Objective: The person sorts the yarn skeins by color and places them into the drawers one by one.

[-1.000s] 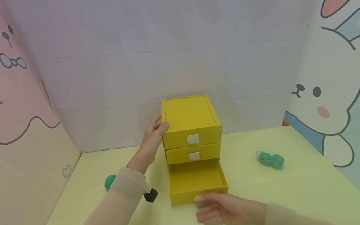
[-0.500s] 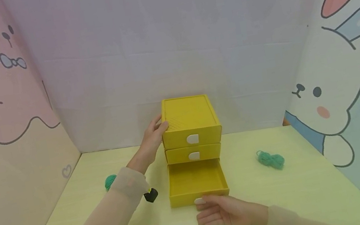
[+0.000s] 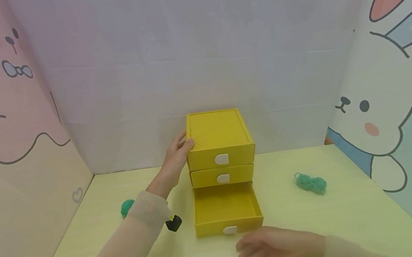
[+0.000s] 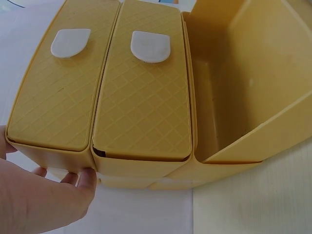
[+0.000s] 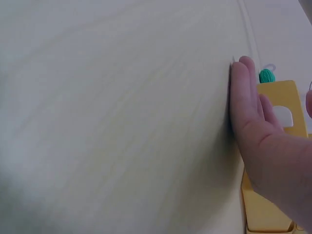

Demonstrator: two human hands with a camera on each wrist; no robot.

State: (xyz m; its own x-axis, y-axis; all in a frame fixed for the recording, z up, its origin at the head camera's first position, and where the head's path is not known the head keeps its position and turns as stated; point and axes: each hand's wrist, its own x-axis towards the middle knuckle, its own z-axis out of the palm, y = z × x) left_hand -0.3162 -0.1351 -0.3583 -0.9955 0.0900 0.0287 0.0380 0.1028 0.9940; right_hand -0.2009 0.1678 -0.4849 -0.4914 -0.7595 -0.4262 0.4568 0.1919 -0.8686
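A yellow drawer cabinet [image 3: 216, 129] stands near the back wall, and its bottom drawer [image 3: 225, 203] is pulled out with nothing seen inside. Two upper drawers with white tabs are closed. My left hand [image 3: 173, 161] grips the cabinet's upper left edge, thumb on the top and fingers along the side panel; in the left wrist view this hand [image 4: 44, 195] lies against that side. Just in front of the pulled-out drawer, apart from its white handle [image 3: 230, 230], my right hand [image 3: 274, 247] hovers with loosely bent fingers, holding nothing.
A green yarn skein [image 3: 311, 183] lies on the table to the cabinet's right. Another green yarn ball [image 3: 126, 207] is partly hidden behind my left forearm. A white cloth wall [image 3: 193, 57] closes off the back, with printed walls on both sides.
The bottom drawer slid slightly toward me. My right hand then let go of its handle and moved back and to the right. My left hand has kept its place on the cabinet.
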